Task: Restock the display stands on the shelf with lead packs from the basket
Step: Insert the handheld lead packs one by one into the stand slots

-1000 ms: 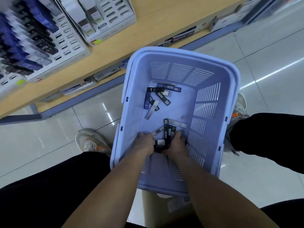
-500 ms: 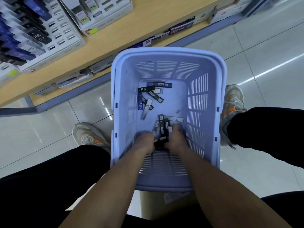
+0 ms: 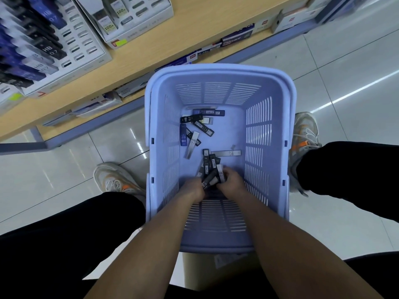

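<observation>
The wooden shelf (image 3: 172, 42) holds the display stands (image 3: 51, 52) at upper left. In front of it is the lilac basket (image 3: 218, 71). Inside, by its near wall, the left hand (image 3: 193, 188) and right hand (image 3: 232, 182) curl their fingers round a bundle of lead packs (image 3: 209, 176); loose packs (image 3: 195, 130) lie beyond.

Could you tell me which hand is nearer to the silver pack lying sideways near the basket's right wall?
Right. The right hand grips lead packs just below the silver pack in view; the left hand is farther off, below and to its left.
</observation>
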